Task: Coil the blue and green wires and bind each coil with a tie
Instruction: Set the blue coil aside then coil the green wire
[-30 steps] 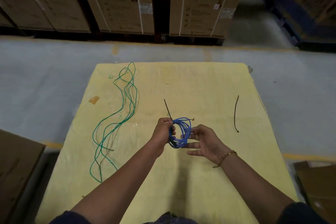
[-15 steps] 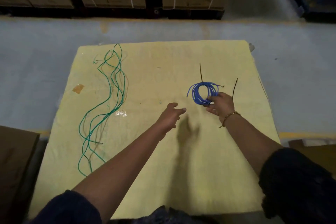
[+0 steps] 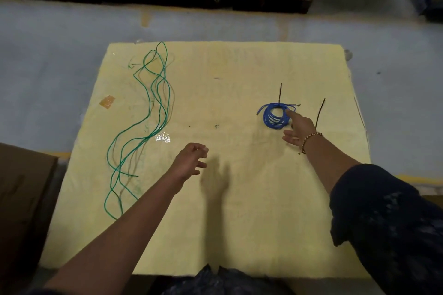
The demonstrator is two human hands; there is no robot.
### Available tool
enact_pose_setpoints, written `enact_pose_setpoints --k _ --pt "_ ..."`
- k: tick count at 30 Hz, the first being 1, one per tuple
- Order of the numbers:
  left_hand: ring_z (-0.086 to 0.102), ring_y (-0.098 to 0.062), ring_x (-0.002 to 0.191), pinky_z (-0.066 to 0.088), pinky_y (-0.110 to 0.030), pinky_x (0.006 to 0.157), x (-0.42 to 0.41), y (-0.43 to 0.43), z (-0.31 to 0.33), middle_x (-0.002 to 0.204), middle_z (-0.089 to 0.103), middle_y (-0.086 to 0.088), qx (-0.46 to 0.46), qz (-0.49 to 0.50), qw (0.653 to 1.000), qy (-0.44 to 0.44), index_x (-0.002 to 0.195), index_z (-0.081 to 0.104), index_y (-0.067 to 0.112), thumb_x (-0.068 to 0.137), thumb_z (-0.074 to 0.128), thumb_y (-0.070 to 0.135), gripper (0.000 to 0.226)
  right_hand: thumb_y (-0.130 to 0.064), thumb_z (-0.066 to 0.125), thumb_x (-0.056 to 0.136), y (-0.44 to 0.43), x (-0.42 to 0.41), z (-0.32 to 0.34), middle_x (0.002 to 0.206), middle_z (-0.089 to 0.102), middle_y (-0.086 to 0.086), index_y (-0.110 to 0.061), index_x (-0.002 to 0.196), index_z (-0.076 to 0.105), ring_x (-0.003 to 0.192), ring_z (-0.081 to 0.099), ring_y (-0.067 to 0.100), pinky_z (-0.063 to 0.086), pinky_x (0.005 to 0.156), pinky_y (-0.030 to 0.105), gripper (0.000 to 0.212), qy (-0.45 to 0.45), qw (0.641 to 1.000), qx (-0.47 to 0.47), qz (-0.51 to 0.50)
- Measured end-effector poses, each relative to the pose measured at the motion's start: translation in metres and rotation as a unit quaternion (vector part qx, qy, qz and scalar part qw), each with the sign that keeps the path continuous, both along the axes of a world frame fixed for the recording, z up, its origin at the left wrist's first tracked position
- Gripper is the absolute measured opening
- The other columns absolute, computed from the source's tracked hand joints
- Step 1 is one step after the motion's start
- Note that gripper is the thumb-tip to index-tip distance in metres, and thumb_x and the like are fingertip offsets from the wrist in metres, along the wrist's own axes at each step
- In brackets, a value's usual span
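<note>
The main danger, I think, is at the small round coil of blue wire [image 3: 273, 118]. A thin black plastic tie [image 3: 280, 92] stands out from its far edge, and I cannot tell whether it is pulled tight. If it is not, a push from the right hand [image 3: 298, 130] may slide the coil over the pale yellow sheet [image 3: 239, 223] or let the turns spring apart. A second thin black tie [image 3: 320, 112] lies just to the right of this hand, near the edge of the sheet. The wrist, with its gold chain bracelet [image 3: 311, 137], may sweep this tie off if the arm draws back carelessly. The long green wire [image 3: 143, 127] lies well to the left of the left hand [image 3: 191, 159], in loose, crossing strands, not yet coiled. If one lifts it by a single strand, it may knot.

The right arm is stretched forward and to the right. Its hand is released: the fingers are straight, and the index fingertip [image 3: 288, 112] touches the near right side of the blue coil, which lies flat on the sheet just ahead of the hand. The left arm reaches forward over the middle of the sheet. Its hand grasps nothing; the fingers hang loosely curled, and its shadow falls beside it, so it seems to be raised from the sheet.
</note>
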State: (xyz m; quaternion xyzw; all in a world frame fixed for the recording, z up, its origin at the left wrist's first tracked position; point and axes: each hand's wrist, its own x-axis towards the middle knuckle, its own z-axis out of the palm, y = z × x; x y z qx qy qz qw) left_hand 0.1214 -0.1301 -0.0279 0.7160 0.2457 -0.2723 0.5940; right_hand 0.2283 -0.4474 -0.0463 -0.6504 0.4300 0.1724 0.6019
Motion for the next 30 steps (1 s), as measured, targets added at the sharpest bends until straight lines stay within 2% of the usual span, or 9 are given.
enact_pose_setpoints --k 5,7,10,12,15,18,22,25,30 --pt "0.068 -0.021 0.09 0.048 -0.033 0.075 0.007 0.002 -0.002 0.11 0.065 -0.001 -0.003 -0.003 1.0 -0.016 0.111 0.06 0.021 0.098 0.057 0.029 0.016 -0.049 0.066 0.09 0.001 -0.016 0.001 0.126 0.058 0.008 -0.017 0.135 0.05 0.095 0.065 0.023 0.055 0.056 0.032 0.058 -0.029 0.996 -0.076 0.03" --pt "0.066 -0.019 0.09 0.047 -0.034 0.076 0.009 0.002 -0.003 0.111 0.065 -0.001 0.005 -0.007 1.0 -0.025 0.115 0.06 0.02 0.098 0.058 0.029 0.019 -0.049 0.067 0.088 0.006 -0.024 0.0 0.125 0.061 0.009 -0.018 0.135 0.05 0.089 0.066 0.022 0.059 0.063 0.038 0.059 -0.062 0.983 -0.155 0.071" --pt "0.062 -0.018 0.097 0.045 -0.035 0.083 0.01 0.007 -0.004 0.112 0.065 0.0 0.042 -0.017 0.997 -0.056 0.118 0.06 0.021 0.097 0.06 0.03 0.022 -0.044 0.065 0.089 0.022 -0.037 -0.001 0.128 0.06 0.005 -0.018 0.132 0.053 0.105 0.063 0.024 0.051 0.088 0.036 0.052 -0.128 0.922 -0.302 0.204" --pt "0.059 -0.017 0.104 0.042 -0.031 0.085 0.006 0.016 -0.003 0.111 0.062 0.001 0.081 -0.022 0.993 -0.087 0.118 0.062 0.02 0.096 0.062 0.03 0.024 -0.038 0.064 0.091 0.042 -0.044 0.0 0.128 0.058 0.004 -0.018 0.129 0.056 0.11 0.06 0.023 0.047 0.09 0.035 0.044 -0.168 0.885 -0.329 0.283" --pt "0.058 -0.016 0.106 0.04 -0.029 0.087 -0.007 0.042 -0.003 0.116 0.061 -0.001 0.139 -0.017 0.984 -0.109 0.121 0.064 0.016 0.096 0.063 0.029 0.028 -0.04 0.066 0.09 0.087 -0.051 -0.001 0.122 0.058 -0.001 -0.024 0.125 0.058 0.102 0.062 0.021 0.052 0.087 0.04 0.039 -0.208 0.842 -0.318 0.384" --pt "0.062 -0.021 0.105 0.048 -0.035 0.093 -0.031 0.082 -0.008 0.116 0.064 -0.005 0.172 0.015 0.979 -0.112 0.119 0.066 0.013 0.095 0.065 0.025 0.026 -0.039 0.064 0.091 0.144 -0.064 0.002 0.119 0.058 -0.006 -0.027 0.124 0.059 0.097 0.062 0.016 0.051 0.082 0.036 0.036 -0.234 0.784 -0.294 0.494" --pt "0.063 -0.02 0.098 0.045 -0.03 0.083 -0.081 0.147 -0.021 0.104 0.068 0.0 0.204 0.138 0.964 -0.097 0.103 0.069 0.019 0.094 0.063 0.018 0.01 -0.04 0.062 0.09 0.222 -0.089 0.0 0.114 0.06 -0.01 -0.03 0.12 0.06 0.094 0.06 0.012 0.052 0.081 0.035 0.032 -0.248 0.699 -0.247 0.624" --pt "0.064 -0.019 0.095 0.045 -0.03 0.079 -0.121 0.185 -0.032 0.095 0.068 0.006 0.229 0.223 0.944 -0.083 0.095 0.069 0.023 0.093 0.063 0.016 0.009 -0.039 0.06 0.09 0.272 -0.112 -0.009 0.112 0.061 -0.013 -0.032 0.117 0.06 0.095 0.061 0.014 0.052 0.082 0.036 0.028 -0.247 0.645 -0.217 0.69" --pt "0.063 -0.019 0.093 0.045 -0.031 0.079 -0.158 0.215 -0.049 0.097 0.068 0.005 0.227 0.251 0.94 -0.053 0.095 0.068 0.026 0.093 0.062 0.017 0.011 -0.035 0.056 0.091 0.327 -0.136 -0.022 0.113 0.064 -0.012 -0.03 0.115 0.061 0.1 0.061 0.016 0.05 0.08 0.034 0.025 -0.259 0.619 -0.209 0.711"
